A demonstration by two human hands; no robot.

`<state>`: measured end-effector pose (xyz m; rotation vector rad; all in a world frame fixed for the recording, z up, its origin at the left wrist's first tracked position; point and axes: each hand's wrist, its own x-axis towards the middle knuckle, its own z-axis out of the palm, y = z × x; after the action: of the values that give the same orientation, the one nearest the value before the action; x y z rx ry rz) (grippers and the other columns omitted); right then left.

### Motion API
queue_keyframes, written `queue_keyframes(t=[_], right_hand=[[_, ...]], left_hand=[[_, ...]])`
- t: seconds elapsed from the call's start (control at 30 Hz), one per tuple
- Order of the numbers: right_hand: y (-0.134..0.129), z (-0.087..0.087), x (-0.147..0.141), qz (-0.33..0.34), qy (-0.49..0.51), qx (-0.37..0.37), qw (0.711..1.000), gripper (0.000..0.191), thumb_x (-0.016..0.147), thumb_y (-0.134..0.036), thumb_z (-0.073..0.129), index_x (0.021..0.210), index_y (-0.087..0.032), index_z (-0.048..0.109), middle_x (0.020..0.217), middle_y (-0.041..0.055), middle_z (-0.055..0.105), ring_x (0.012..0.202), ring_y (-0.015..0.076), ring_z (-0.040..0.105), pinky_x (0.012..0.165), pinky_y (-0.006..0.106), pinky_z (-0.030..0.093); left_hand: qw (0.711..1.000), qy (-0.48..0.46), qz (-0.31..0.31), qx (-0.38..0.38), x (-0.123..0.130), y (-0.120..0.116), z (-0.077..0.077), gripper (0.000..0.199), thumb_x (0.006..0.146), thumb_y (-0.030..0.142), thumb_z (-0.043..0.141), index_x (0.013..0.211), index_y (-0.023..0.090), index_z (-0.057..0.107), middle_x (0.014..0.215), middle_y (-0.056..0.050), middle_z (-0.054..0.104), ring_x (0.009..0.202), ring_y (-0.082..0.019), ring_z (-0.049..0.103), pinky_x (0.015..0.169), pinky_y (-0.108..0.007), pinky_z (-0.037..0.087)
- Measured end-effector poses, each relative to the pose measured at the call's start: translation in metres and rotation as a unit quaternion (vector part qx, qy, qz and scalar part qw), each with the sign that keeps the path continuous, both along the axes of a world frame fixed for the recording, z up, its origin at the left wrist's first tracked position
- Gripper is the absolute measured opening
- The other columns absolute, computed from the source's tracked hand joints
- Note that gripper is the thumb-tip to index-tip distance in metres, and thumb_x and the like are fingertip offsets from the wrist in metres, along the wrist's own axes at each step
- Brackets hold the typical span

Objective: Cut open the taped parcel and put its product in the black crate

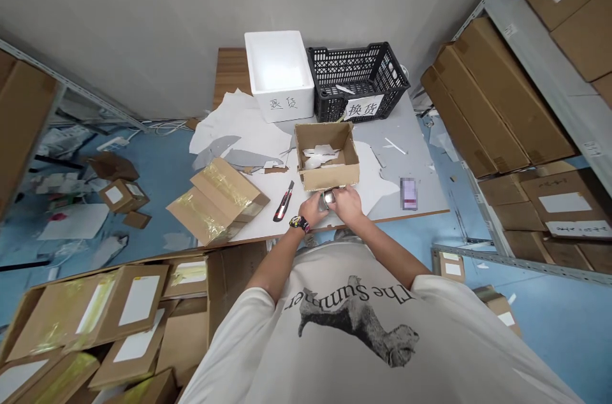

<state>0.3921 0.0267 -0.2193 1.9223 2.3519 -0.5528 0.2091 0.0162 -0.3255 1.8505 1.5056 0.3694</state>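
My left hand (313,208) and my right hand (347,202) meet at the table's front edge, fingers closed around a small shiny grey rounded object (329,197). Its exact kind is too small to make out, and my fingers cover part of it. Just beyond them stands an open cardboard box (329,176) with crumpled white paper (319,157) inside. To the left of my left hand lies a red and black box cutter (284,201). Further left rests a cardboard box (220,200) with yellowish tape and raised flaps.
A white foam box (282,104) and a black plastic crate (358,72) stand at the table's back. A phone (408,194) lies on the right. Taped cartons (119,302) fill a large box at lower left. Shelves with cartons (497,98) line the right side.
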Motion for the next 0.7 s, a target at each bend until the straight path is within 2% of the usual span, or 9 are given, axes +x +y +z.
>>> queue_keyframes(t=[0.1,0.2,0.3,0.43,0.53,0.7], right_hand=[[0.009,0.005,-0.014,0.005,-0.049,-0.024,0.998,0.030,0.100,-0.033,0.083,0.124,-0.015,0.083,0.116,0.0247,0.085,0.130,0.0440,0.067,0.105,0.052,0.058],[0.014,0.009,-0.020,0.009,-0.068,-0.037,0.997,0.032,0.094,-0.027,0.087,0.124,-0.017,0.083,0.115,0.0237,0.086,0.130,0.0443,0.067,0.100,0.050,0.061],[0.013,0.014,-0.021,0.006,-0.050,-0.025,0.998,0.030,0.093,-0.023,0.085,0.122,-0.017,0.082,0.114,0.0238,0.085,0.128,0.0432,0.067,0.097,0.047,0.062],[0.002,0.026,-0.017,0.000,-0.011,0.022,1.000,0.032,0.097,-0.029,0.079,0.125,-0.015,0.077,0.126,0.0238,0.081,0.127,0.0406,0.066,0.104,0.046,0.059],[-0.005,0.046,-0.009,-0.009,0.036,0.064,0.997,0.029,0.099,-0.032,0.075,0.124,-0.019,0.073,0.128,0.0193,0.077,0.123,0.0380,0.067,0.101,0.043,0.058],[0.001,0.095,0.015,-0.038,0.177,0.149,0.972,0.036,0.096,-0.035,0.078,0.129,-0.022,0.072,0.117,0.0125,0.073,0.103,0.0317,0.069,0.090,0.040,0.058]], left_hand=[[1.000,0.008,-0.008,0.002,0.000,0.001,0.000,0.086,0.086,0.027,0.087,0.167,0.031,0.060,0.150,-0.010,0.081,0.136,-0.039,0.079,0.116,-0.050,0.064],[1.000,0.009,-0.007,0.006,0.000,0.002,-0.001,0.083,0.086,0.028,0.087,0.165,0.030,0.062,0.148,-0.011,0.082,0.132,-0.040,0.080,0.114,-0.050,0.064],[1.000,0.015,-0.006,0.001,-0.001,0.003,-0.002,0.082,0.085,0.027,0.088,0.164,0.026,0.064,0.148,-0.014,0.082,0.132,-0.042,0.081,0.114,-0.051,0.064],[1.000,0.015,-0.004,-0.003,0.000,0.003,0.000,0.076,0.088,0.027,0.087,0.161,0.023,0.067,0.148,-0.016,0.081,0.133,-0.042,0.080,0.114,-0.050,0.063],[1.000,0.014,-0.001,0.003,0.000,0.003,0.000,0.070,0.090,0.031,0.086,0.157,0.023,0.069,0.147,-0.016,0.081,0.133,-0.042,0.080,0.114,-0.050,0.063],[1.000,0.000,-0.012,0.020,0.000,0.003,-0.001,0.082,0.090,0.032,0.088,0.166,0.021,0.059,0.157,-0.018,0.075,0.144,-0.042,0.073,0.122,-0.053,0.060]])
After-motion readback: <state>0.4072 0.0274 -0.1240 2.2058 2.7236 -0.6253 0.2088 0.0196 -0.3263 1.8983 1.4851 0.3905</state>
